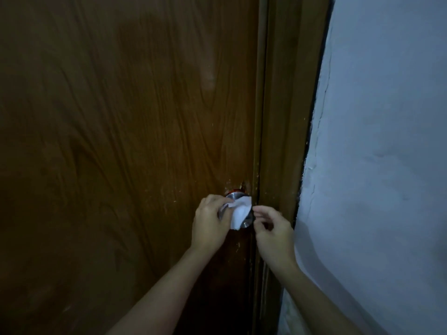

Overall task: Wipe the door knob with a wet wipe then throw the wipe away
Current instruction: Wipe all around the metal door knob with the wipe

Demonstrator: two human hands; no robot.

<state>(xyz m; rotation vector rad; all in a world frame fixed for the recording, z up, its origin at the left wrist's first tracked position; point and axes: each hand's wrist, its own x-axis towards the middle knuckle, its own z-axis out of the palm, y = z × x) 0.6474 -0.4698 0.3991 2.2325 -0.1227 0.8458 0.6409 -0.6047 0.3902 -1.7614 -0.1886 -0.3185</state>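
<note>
A round metal door knob (pixel 236 196) sits near the right edge of a dark brown wooden door (pixel 121 141). A white wet wipe (pixel 239 212) is draped over the knob's front and hides most of it. My left hand (pixel 210 222) grips the wipe from the left and presses it against the knob. My right hand (pixel 272 229) hovers just right of the knob, thumb and forefinger pinched close together next to the wipe's right edge; I cannot tell whether they touch it.
The brown door frame (pixel 280 141) runs vertically right of the knob. A pale painted wall (pixel 387 165) with a rough, cracked edge fills the right side. The scene is dim.
</note>
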